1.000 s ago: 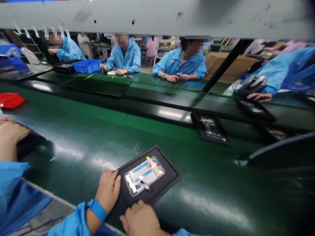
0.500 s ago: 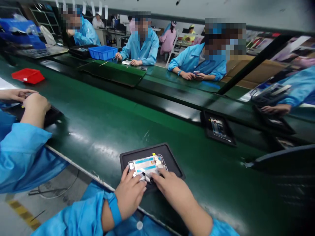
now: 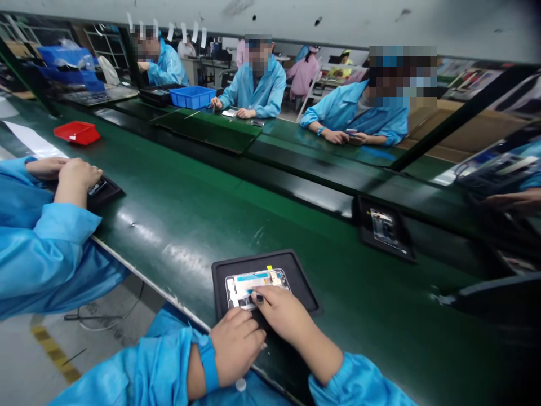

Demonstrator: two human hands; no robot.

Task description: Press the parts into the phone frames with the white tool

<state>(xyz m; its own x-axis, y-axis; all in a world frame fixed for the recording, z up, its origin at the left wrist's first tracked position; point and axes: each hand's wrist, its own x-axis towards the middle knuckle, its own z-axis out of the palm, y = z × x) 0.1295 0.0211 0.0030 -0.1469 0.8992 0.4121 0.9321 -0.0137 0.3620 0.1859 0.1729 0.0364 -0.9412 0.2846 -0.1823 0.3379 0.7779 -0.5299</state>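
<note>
A phone frame (image 3: 247, 280) with blue strips, white parts and a yellow tab lies in a black tray (image 3: 302, 282) on the green bench. My right hand (image 3: 284, 313) is over the frame's near right part, thumb and fingers pinched on a small dark piece. My left hand (image 3: 236, 341), with a blue wrist strap, rests at the tray's near edge by the frame's lower left corner. Its fingers are curled together, and what they hold, if anything, is hidden.
To the left, another person's hands (image 3: 78, 175) work over a black tray. A red bin (image 3: 77, 132) stands beyond them. Another black tray (image 3: 363, 225) with a phone frame lies at right. People sit across the bench near a blue bin (image 3: 192, 97).
My right hand has moved over the frame and now pinches a small dark piece. My left hand has drawn back toward the tray's near edge, its fingers more curled. The view has shifted slightly.
</note>
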